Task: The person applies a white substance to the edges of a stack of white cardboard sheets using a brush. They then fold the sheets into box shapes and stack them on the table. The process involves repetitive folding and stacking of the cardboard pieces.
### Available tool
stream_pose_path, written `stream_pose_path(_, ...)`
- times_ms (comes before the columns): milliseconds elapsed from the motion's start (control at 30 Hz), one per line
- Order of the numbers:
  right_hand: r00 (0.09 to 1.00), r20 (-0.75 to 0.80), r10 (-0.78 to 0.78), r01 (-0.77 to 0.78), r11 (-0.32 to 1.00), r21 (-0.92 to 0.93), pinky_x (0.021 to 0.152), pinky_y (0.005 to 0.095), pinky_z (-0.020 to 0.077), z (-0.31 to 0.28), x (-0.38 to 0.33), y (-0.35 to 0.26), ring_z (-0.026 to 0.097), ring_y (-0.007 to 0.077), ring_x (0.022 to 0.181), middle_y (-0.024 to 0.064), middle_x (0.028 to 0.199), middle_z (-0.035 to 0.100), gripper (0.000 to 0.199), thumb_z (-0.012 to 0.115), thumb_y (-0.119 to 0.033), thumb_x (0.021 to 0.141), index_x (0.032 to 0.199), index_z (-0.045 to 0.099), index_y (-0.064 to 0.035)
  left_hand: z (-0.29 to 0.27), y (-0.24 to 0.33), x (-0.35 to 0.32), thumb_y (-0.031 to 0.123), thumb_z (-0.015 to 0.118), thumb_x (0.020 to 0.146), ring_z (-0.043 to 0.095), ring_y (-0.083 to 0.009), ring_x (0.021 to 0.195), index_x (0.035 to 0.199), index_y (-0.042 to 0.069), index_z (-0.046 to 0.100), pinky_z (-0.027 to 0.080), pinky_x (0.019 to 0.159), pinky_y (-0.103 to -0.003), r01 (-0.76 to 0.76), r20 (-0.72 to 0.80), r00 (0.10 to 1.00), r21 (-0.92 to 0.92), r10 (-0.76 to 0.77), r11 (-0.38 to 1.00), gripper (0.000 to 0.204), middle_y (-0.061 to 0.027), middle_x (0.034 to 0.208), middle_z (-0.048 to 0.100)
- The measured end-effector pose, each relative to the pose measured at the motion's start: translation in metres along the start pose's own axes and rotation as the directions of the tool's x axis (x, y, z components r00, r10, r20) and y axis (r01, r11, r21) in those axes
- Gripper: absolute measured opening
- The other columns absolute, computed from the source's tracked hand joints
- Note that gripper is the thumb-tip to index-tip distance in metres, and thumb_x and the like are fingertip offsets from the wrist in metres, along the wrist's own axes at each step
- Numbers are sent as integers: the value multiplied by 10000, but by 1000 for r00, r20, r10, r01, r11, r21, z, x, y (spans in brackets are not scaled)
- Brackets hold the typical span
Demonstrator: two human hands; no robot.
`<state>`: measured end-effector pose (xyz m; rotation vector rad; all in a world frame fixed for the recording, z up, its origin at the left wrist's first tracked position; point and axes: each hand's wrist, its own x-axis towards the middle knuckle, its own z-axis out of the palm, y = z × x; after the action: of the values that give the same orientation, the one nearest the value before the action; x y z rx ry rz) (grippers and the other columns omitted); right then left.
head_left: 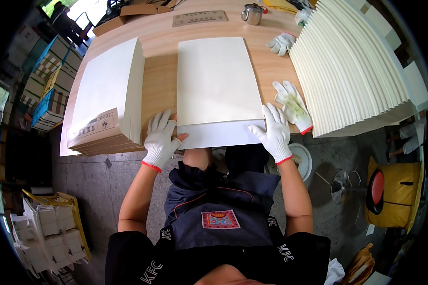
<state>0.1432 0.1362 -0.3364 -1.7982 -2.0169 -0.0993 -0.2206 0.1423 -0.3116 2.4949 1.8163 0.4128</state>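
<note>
1. Workshop bench (pixel 160 78): cream sheet (pixel 216 80) lies ctr., pale strip (pixel 218 136) at near end, b/w L stack (pixel 108 76) & R stack (pixel 349 71).
2. Gloved L hand (pixel 160 137) & R hand (pixel 274 129) at strip's ends; each grip spread open, clutching nothing.
3. Uneven push could poss. skew sheet.

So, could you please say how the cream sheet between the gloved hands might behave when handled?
The cream sheet looks thin, so probably light; lying flat without curling, it may be fairly stiff; its smooth face suggests it could slide.
</note>
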Motion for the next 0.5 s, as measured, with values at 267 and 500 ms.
stream_pose_path(267,1000,30,-9,9,1000,7,1150,448,306,-4,1,-2,412,332,1374,148,1473,487,788,699,-549,826,1390,520,-28,-1,0,-2,441,740,819,369,-409,1383,1250,64,617,341,1131,-474,40,50,998,0,-40,999,585,-163,1495,451)
stream_pose_path(500,998,-39,-45,46,999,10,1185,466,273,-2,1,-1,461,321,1329,158,1412,536,795,710,-565,800,1346,553,-10,-4,0,-1,455,728,827,361,-399,1392,1283,64,606,324,1141,-479,44,62,997,-20,-43,999,614,-164,1490,452)
